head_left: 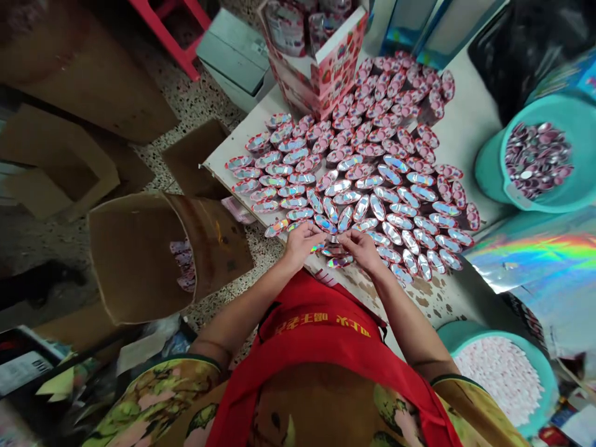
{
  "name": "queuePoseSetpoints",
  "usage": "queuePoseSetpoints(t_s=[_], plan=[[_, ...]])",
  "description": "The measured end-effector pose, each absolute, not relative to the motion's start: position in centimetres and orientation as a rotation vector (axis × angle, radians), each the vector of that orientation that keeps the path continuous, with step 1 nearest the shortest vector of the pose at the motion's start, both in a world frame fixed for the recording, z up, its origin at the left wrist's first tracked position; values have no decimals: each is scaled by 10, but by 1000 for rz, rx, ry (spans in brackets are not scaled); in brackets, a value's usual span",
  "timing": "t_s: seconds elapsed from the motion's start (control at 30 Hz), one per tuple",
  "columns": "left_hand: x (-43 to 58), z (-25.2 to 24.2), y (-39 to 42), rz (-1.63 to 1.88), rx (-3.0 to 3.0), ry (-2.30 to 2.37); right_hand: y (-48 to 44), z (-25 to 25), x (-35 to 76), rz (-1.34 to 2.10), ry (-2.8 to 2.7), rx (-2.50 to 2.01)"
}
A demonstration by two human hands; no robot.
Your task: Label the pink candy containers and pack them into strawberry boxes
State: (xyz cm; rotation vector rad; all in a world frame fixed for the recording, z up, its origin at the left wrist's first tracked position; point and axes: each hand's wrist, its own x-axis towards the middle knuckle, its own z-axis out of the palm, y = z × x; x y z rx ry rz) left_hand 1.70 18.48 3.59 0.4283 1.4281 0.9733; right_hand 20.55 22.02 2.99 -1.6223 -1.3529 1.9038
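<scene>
My left hand point(302, 241) and my right hand point(359, 247) meet at the near edge of a white table point(470, 130). Both are pinched together on one small oval cup with a shiny holographic foil lid point(334, 251). Several rows of the same oval foil-lidded cups point(363, 167) cover the table beyond my hands. Further back the cups have pink lids point(400, 93). A red apron covers my front.
A pink strawberry-printed carton point(321, 62) stands at the table's far edge. A teal tub of cups point(540, 155) sits right, and a teal tub of white pieces point(498, 372) near right. Holographic foil sheet point(535, 254) lies right. An open cardboard box point(153, 254) stands on the floor left.
</scene>
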Motion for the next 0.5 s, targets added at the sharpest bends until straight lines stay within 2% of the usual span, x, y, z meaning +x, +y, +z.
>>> queuePoseSetpoints(t_s=[0.3, 0.4, 0.5], plan=[[37, -5, 271, 1075, 481, 1536, 314, 14, 222, 1459, -1729, -1757], [41, -19, 307, 1084, 643, 1748, 351, 7, 219, 1312, -1826, -1799], [41, -27, 343, 1012, 860, 2011, 394, -2, 210, 1303, -1849, -1805]])
